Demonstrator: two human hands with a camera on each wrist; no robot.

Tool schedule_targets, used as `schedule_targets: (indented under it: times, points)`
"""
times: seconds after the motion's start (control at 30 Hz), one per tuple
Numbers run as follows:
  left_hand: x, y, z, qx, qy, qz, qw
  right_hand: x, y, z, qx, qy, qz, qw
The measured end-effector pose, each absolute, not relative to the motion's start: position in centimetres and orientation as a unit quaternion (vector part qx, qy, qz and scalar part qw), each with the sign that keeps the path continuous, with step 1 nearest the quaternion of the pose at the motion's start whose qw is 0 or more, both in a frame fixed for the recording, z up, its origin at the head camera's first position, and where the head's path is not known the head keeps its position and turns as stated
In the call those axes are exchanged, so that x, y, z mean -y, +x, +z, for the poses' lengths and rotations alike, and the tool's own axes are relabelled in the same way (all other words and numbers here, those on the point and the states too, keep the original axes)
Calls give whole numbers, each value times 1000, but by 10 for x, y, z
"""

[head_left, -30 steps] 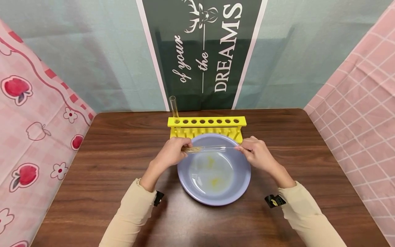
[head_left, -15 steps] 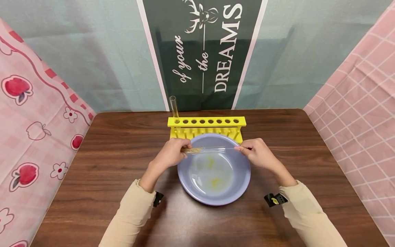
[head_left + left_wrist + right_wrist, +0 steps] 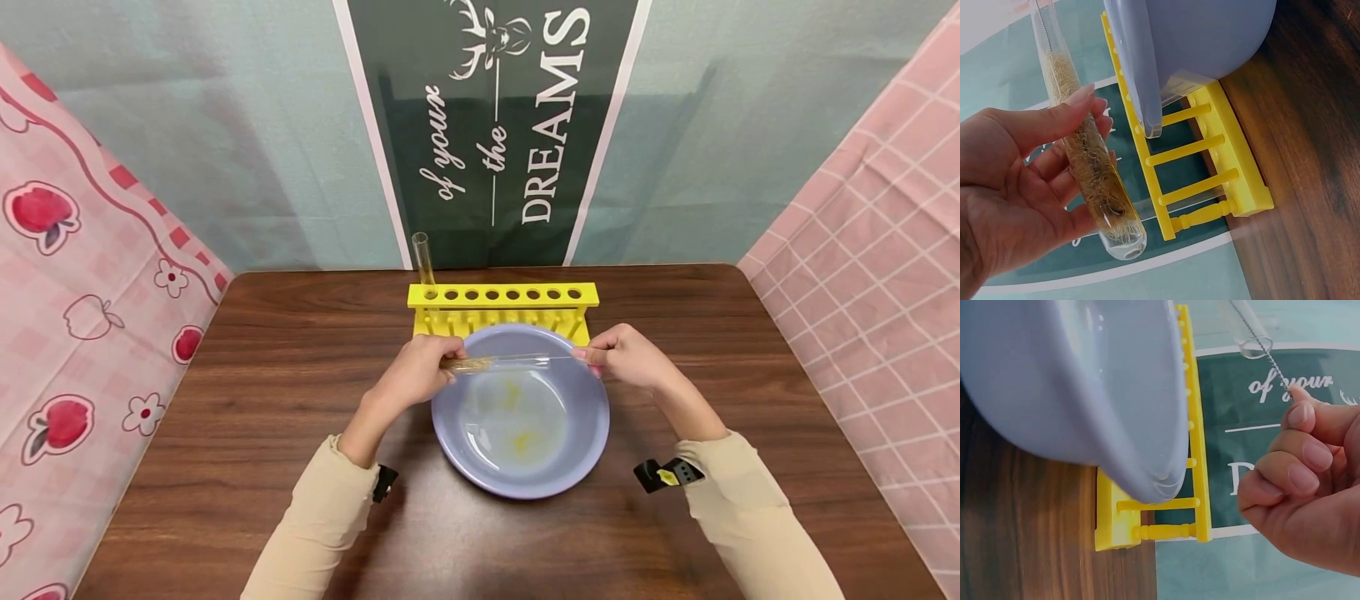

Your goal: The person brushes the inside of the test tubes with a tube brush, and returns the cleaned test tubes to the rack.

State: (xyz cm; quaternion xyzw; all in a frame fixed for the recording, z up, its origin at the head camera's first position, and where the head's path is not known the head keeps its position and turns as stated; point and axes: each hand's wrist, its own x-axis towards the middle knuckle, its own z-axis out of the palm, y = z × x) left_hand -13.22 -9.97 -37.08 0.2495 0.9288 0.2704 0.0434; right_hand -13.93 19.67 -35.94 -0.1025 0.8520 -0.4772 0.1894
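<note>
My left hand holds a glass test tube sideways above the far part of a lavender basin. Inside the tube, the bristles of a test tube brush fill the closed end, with some yellowish liquid around them. Its twisted wire stem comes out of the tube's open mouth on the right. The right hand pinches that stem between thumb and fingers, a short way from the rim. Cloudy water with yellow patches lies in the basin.
Behind the basin stands a yellow test tube rack, partly hidden by it. Another test tube with yellowish liquid leans in its leftmost hole. The wooden table ends at a printed cloth backdrop.
My right hand has turned at the wrist and shifted slightly, still pinching the brush stem. The left hand and the test tube have hardly moved.
</note>
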Motion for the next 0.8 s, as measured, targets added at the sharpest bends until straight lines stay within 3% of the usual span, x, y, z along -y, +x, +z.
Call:
schedule_targets:
  times: [0.3, 0.8]
  points:
    - [98, -132, -370, -929, 251, 269, 46, -200, -142, -359, -796, -53, -554, 240]
    - [97, -131, -363, -925, 262, 270, 50, -207, -141, -359, -849, -150, -468, 196]
